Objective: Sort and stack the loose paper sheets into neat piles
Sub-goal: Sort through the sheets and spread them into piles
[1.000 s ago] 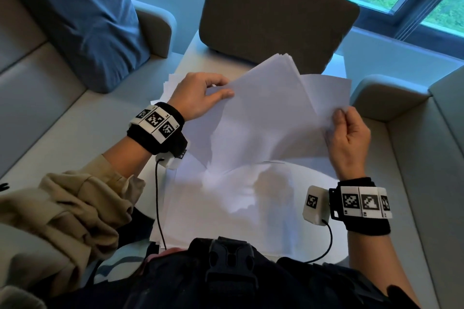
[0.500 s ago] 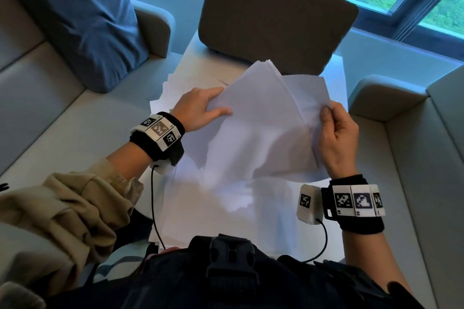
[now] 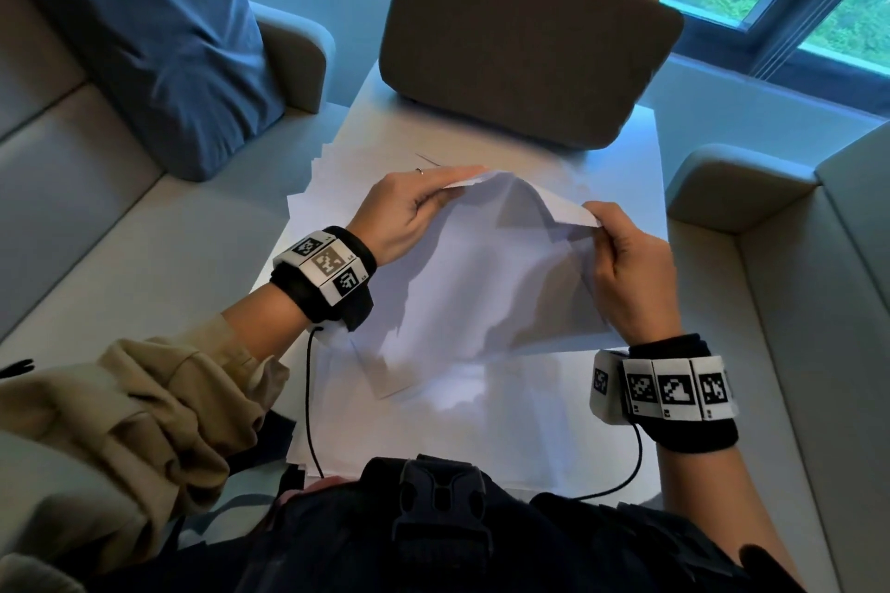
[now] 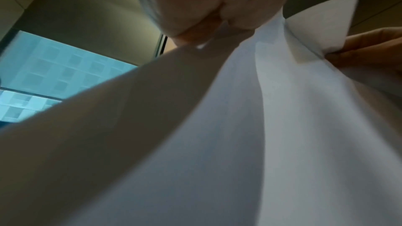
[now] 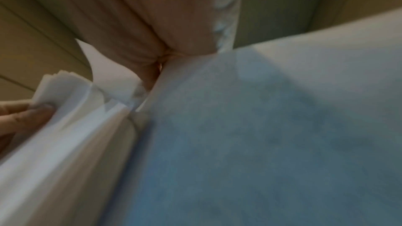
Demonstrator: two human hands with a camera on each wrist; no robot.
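A bundle of white paper sheets [image 3: 486,274] is held above the white table [image 3: 640,144], bowed between both hands. My left hand [image 3: 414,207] pinches the bundle's upper left edge; in the left wrist view the sheets [image 4: 250,126] hang down from that hand [image 4: 208,23]. My right hand [image 3: 626,255] grips the upper right edge with curled fingers. In the right wrist view the paper [image 5: 250,135] fills the frame below the right hand [image 5: 147,54]. More loose sheets [image 3: 332,188] lie spread on the table beneath and to the left.
A grey padded chair back [image 3: 525,39] stands at the table's far end. Beige sofa seats [image 3: 120,246] flank the table on both sides, and a blue cushion [image 3: 159,29] leans at the left. Wrist camera cables [image 3: 308,404] hang over the sheets near me.
Both hands have slid up to the bundle's top edge and drawn closer together. The sheets, earlier fanned out and tilted back, now bow between the hands.
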